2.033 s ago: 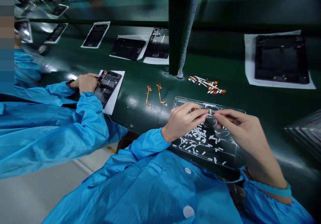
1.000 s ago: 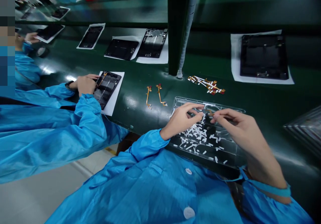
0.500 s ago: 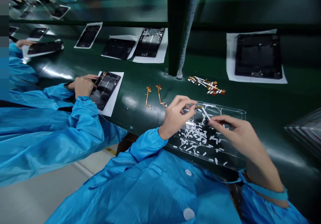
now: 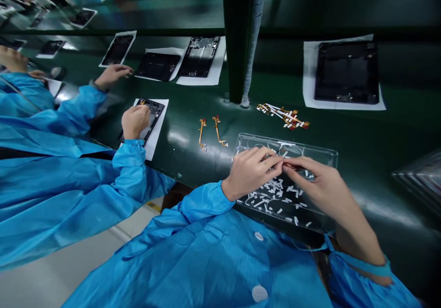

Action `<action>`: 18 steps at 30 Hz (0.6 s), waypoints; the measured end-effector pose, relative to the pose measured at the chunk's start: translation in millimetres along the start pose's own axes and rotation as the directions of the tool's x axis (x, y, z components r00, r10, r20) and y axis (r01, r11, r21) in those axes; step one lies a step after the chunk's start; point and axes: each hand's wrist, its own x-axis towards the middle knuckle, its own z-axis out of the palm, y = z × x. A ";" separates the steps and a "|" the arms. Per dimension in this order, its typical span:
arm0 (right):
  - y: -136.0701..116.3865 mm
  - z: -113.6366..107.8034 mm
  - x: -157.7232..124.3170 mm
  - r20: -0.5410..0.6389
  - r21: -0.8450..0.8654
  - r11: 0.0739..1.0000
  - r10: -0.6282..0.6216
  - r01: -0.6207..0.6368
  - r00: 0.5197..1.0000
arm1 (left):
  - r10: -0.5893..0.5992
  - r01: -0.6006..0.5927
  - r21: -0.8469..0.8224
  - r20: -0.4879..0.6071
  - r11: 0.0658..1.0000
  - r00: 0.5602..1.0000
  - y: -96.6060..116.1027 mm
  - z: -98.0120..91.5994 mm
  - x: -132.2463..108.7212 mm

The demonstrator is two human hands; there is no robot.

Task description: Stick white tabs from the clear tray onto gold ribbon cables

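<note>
Over a clear plastic tray (image 4: pixel 329 154), the fingertips of my left hand (image 4: pixel 253 170) and my right hand (image 4: pixel 319 181) meet in a pinch. Between them is a flex cable, mostly hidden by the fingers; a short white end (image 4: pixel 285 153) pokes up there. Many small white scraps (image 4: pixel 274 186) lie scattered in the tray below. Beyond the tray sits a pile of orange flex cables with white strips (image 4: pixel 284 115). To the left, two separate flex cables, one (image 4: pixel 201 134) and another (image 4: pixel 219 131), lie on the green bench.
Black device housings on white sheets lie at the back, one (image 4: pixel 346 73) right of a dark post (image 4: pixel 236 41). At left, a co-worker's hand (image 4: pixel 135 122) is over another housing (image 4: pixel 155 110); their other hand (image 4: pixel 113 76) reaches outward. Stacked clear trays (image 4: pixel 422 179) stand at right.
My hands have come together, and the cable that stretched between them is now mostly covered by fingers. The co-worker's one hand has lifted off the housing and moved toward the back.
</note>
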 end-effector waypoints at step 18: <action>12.5 -36.5 -48.9 -0.564 0.072 0.994 0.111 -0.084 0.818 | 0.063 0.066 -0.442 0.271 0.895 0.960 -7.1 -21.7 16.2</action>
